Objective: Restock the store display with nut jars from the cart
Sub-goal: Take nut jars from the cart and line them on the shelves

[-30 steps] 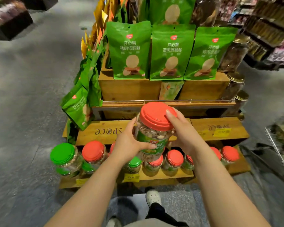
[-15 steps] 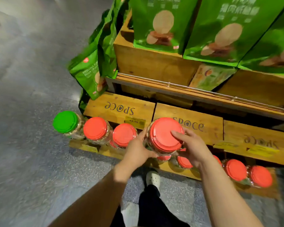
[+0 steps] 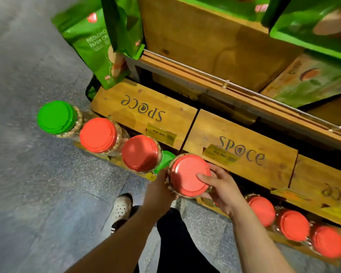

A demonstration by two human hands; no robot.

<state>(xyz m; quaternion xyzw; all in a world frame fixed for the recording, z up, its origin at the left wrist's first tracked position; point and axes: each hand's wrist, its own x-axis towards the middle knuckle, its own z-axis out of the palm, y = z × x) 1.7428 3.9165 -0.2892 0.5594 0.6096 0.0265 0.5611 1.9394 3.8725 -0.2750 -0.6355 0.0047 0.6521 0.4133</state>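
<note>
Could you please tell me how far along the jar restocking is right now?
Done: red-lidded jars already line the bottom shelf. In hand: the left hand and right hand hold a red-lidded jar over the row's gap. Left: setting it down; the cart is out of view.

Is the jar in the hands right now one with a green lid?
No, the jar gripped between the left hand and right hand has a red lid.

The clear nut jar with the red lid [image 3: 188,174] shows only its lid; its body and label are hidden beneath. The left hand [image 3: 158,191] has its fingers concealed behind the jar. A small green-lidded jar [image 3: 165,159] left of it is mostly covered. The red-lidded jars [image 3: 292,225] to the right are motion-blurred. The green snack bags [image 3: 311,22] above are cropped by the frame edge.
</note>
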